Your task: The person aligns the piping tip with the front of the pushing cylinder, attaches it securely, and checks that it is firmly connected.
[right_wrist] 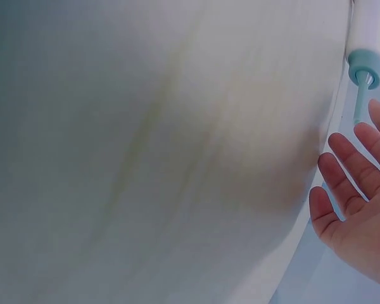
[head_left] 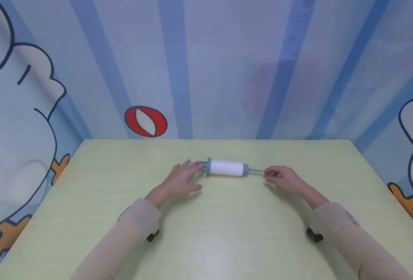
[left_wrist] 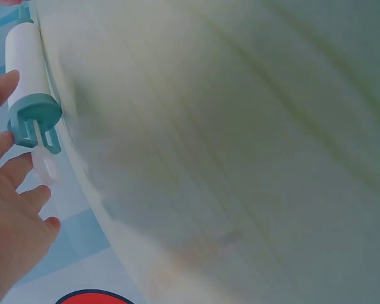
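A big syringe (head_left: 226,167) lies on its side across the table, its white barrel between teal end parts. Its thin teal nozzle (head_left: 255,170) points right, and a teal finger grip (left_wrist: 37,117) with a pale plunger (left_wrist: 44,166) is at the left end. My left hand (head_left: 182,181) is spread beside the plunger end, its fingertips at the finger grip; whether they touch it I cannot tell. My right hand (head_left: 285,179) is by the nozzle tip, fingers loosely bent. In the right wrist view the fingers (right_wrist: 351,168) stand apart just short of the nozzle.
The pale yellow-green table (head_left: 224,233) runs back to a blue striped wall covering (head_left: 220,70). A red and white oval (head_left: 146,121) is printed on it. Side panels carry cartoon figures. Dark small devices (head_left: 314,235) sit under the sleeve cuffs.
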`<state>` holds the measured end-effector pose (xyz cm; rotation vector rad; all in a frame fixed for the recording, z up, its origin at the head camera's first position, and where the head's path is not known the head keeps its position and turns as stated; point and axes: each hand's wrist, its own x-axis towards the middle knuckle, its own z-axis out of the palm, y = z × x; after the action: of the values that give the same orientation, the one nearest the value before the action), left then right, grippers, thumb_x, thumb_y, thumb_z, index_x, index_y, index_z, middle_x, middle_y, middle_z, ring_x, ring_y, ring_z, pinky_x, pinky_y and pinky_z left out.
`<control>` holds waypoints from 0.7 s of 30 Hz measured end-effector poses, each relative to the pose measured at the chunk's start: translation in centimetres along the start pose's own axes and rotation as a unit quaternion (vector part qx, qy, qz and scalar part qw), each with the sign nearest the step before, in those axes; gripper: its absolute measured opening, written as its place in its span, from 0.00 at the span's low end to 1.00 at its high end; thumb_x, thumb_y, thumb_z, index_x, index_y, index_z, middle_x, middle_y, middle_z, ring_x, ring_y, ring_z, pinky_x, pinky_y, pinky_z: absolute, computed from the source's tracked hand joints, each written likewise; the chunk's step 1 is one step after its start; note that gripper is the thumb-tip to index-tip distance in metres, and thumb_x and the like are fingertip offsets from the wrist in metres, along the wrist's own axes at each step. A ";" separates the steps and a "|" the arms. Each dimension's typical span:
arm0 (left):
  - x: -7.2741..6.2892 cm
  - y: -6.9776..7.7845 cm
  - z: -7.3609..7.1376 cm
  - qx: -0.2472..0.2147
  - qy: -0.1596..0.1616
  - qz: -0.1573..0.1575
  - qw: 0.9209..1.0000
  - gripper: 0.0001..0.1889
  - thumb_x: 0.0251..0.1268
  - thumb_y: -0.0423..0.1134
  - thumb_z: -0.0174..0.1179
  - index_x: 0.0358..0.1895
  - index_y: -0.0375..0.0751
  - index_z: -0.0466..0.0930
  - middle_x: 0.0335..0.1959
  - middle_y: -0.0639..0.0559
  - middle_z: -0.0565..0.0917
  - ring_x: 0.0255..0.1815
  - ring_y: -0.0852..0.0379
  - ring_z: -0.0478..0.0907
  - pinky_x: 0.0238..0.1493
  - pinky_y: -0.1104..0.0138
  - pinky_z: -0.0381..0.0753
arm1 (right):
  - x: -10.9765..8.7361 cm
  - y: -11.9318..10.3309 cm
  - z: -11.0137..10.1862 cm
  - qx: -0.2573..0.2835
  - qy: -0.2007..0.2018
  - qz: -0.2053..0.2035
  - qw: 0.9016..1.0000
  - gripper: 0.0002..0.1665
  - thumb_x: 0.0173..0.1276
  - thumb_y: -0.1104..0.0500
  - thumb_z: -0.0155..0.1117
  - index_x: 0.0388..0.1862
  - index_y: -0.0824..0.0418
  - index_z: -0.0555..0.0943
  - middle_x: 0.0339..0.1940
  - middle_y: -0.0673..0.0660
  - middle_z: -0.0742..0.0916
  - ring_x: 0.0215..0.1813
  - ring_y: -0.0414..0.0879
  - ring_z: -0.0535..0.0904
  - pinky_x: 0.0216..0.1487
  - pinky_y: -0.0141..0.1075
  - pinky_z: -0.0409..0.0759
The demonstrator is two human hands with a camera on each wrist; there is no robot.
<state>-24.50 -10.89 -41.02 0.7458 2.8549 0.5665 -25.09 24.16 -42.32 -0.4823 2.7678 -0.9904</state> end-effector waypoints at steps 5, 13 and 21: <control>-0.1 0.0 -0.1 0.009 -0.003 -0.002 1.000 0.36 0.54 0.51 0.57 0.66 0.48 0.56 0.68 0.47 0.56 0.70 0.43 0.46 0.64 0.45 0.45 | -0.2 -0.1 -0.2 -0.008 0.000 -0.004 1.000 0.21 0.63 0.56 0.55 0.51 0.66 0.74 0.48 0.64 0.80 0.47 0.54 0.76 0.45 0.44 0.73; -0.9 -0.6 -0.8 0.018 -0.011 -0.013 1.000 0.35 0.56 0.51 0.55 0.67 0.49 0.54 0.69 0.47 0.55 0.70 0.43 0.44 0.64 0.45 0.44 | -1.1 0.0 -1.1 -0.050 0.014 0.005 0.999 0.25 0.65 0.52 0.51 0.57 0.65 0.70 0.57 0.66 0.74 0.58 0.63 0.67 0.55 0.54 0.65; -1.5 -1.3 -0.8 0.012 -0.016 -0.029 0.999 0.36 0.55 0.53 0.56 0.68 0.53 0.53 0.69 0.49 0.55 0.70 0.44 0.43 0.65 0.45 0.42 | -1.6 0.7 -1.7 -0.092 0.031 -0.022 0.995 0.28 0.65 0.51 0.52 0.57 0.68 0.69 0.57 0.67 0.74 0.60 0.63 0.65 0.59 0.54 0.60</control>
<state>-23.92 -12.95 -40.70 0.6683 2.8477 0.5095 -24.19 26.25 -41.38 -0.5503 2.9316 -0.7753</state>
